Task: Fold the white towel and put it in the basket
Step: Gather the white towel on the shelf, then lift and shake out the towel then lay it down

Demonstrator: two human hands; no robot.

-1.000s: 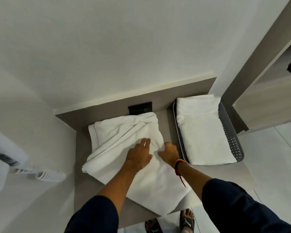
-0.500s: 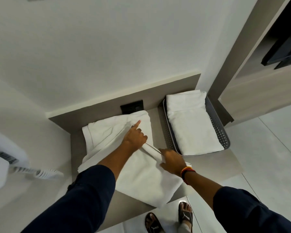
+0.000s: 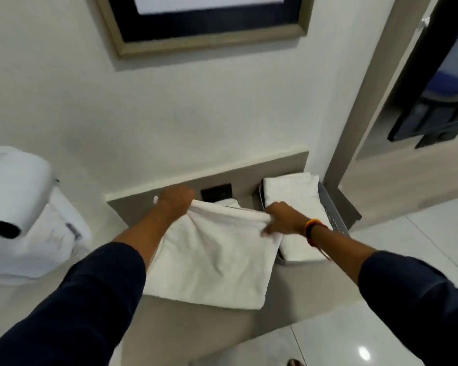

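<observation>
The white towel (image 3: 212,262) lies partly folded on a grey-beige counter (image 3: 196,328). Its far edge is lifted off the surface. My left hand (image 3: 176,200) grips the far left corner of that edge. At the far right corner, my right hand (image 3: 283,217), with a red and orange band on its wrist, pinches the cloth. To the right stands a grey perforated basket (image 3: 333,215) holding another folded white towel (image 3: 291,194). My right forearm crosses over the basket's near half.
A black socket plate (image 3: 217,192) sits in the counter's back panel behind the towel. A white wall appliance (image 3: 19,215) hangs at the left. A framed picture (image 3: 204,22) is on the wall above. Glossy floor tiles (image 3: 354,339) and a doorway lie to the right.
Both hands moved from the towel's middle to its far edge and took hold of the corners, lifting that edge. The head tilted up, bringing the picture frame into view.
</observation>
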